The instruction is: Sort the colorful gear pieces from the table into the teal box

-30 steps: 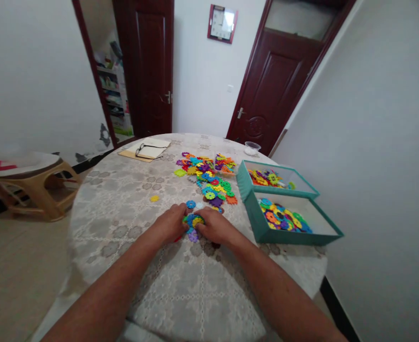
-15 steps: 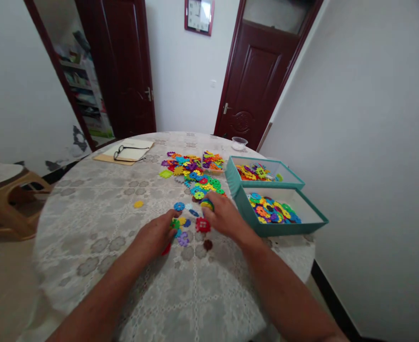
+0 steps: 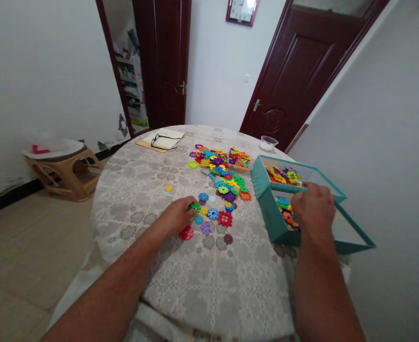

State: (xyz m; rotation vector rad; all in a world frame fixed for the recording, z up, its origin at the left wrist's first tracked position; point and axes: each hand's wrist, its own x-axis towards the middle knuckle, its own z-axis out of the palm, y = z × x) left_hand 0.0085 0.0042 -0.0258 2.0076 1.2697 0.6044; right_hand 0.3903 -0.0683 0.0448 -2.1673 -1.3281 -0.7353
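At the left of the small group of loose pieces, my left hand [image 3: 178, 217] has its fingers closed on a green notched plastic disc [image 3: 195, 207]. Beside it lie a light-blue disc [image 3: 213, 213], a yellow disc [image 3: 204, 210], a purple flower-shaped piece [image 3: 205, 228] and a red disc [image 3: 187, 232]. A red square piece [image 3: 225, 218] and a brown disc [image 3: 228, 238] rest further right. My right hand [image 3: 314, 204] is over the teal box, its fingers curled in. Whatever it holds is hidden. Colourful discs [image 3: 288, 218] show under it in the near compartment.
The teal box [image 3: 271, 221] has a far compartment with yellow and purple pieces [image 3: 284, 175]. A heap of mixed pieces [image 3: 218, 164] lies mid-table, near a clear tray of pieces [image 3: 238, 157]. Glasses [image 3: 156, 140] lie on a notebook [image 3: 172, 134]. A plastic bowl [image 3: 268, 141] stands at the back.
My right hand has moved right, from beside the red square piece with a stack of discs to over the teal box. My left hand stays by the loose pieces. The view has turned left.
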